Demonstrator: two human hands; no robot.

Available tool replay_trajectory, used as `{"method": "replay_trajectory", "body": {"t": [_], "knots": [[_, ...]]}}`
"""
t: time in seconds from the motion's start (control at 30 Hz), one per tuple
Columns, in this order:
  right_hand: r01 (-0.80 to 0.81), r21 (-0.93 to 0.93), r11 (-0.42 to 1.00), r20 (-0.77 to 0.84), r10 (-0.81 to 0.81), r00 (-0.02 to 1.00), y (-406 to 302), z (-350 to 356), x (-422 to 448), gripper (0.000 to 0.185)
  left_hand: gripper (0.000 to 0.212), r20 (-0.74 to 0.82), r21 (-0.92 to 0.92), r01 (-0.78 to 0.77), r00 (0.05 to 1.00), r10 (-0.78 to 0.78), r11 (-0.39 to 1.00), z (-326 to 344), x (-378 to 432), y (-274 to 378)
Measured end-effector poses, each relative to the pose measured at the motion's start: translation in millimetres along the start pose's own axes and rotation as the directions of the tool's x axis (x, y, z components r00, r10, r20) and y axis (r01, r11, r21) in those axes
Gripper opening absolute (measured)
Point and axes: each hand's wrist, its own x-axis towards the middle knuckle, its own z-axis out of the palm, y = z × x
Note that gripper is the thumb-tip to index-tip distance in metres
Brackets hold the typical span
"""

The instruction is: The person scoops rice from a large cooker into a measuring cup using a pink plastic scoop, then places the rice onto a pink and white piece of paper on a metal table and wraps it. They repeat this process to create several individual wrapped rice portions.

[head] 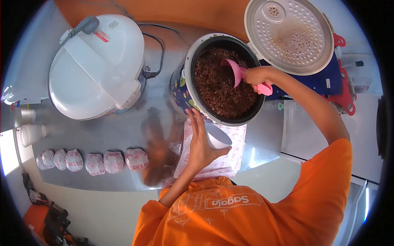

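My right hand grips the handle of a pink plastic scoop. The scoop's cup is tipped into dark reddish-brown cooked rice, which fills much of the black inner pot of an open rice cooker. Below the cooker's near rim, my left hand holds a small white bowl between thumb and fingers. Its fingertips reach up to the cooker's patterned side. Under the bowl lies a stack of printed wrapping paper, partly covered by my hand and forearm.
The cooker's raised lid leans back at the right. A second, closed rice cooker stands left with its cord on top. Several paper-wrapped bundles line the front of the metal table. Stacked plastic cups are at far left.
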Motion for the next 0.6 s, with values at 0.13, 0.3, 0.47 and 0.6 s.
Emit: {"method": "replay_trajectory", "body": {"t": [0.13,0.3,0.47,0.6], "knots": [[0.049,-0.257,0.965,0.079,-0.029,0.996,-18.6,2.1,-14.5,0.025,0.141,0.038,-0.004,0.034,0.999,-0.034,0.999,1.4,-4.2,8.8],[0.045,-0.652,0.757,-0.102,-0.146,0.984,-57.0,-0.1,-69.6,0.026,0.138,0.007,-0.027,0.025,1.0,-0.025,0.999,4.5,-9.3,11.3],[-0.309,-0.4,0.863,-0.09,0.298,0.95,-12.4,-17.7,-52.0,0.038,0.135,0.039,-0.051,0.025,0.999,-0.023,0.998,25.1,-21.6,9.0],[-0.145,-0.561,0.815,0.31,0.37,0.876,25.5,-25.5,11.5,0.031,0.134,0.121,-0.108,0.072,0.991,-0.059,0.992,29.8,-22.3,6.1]]}}
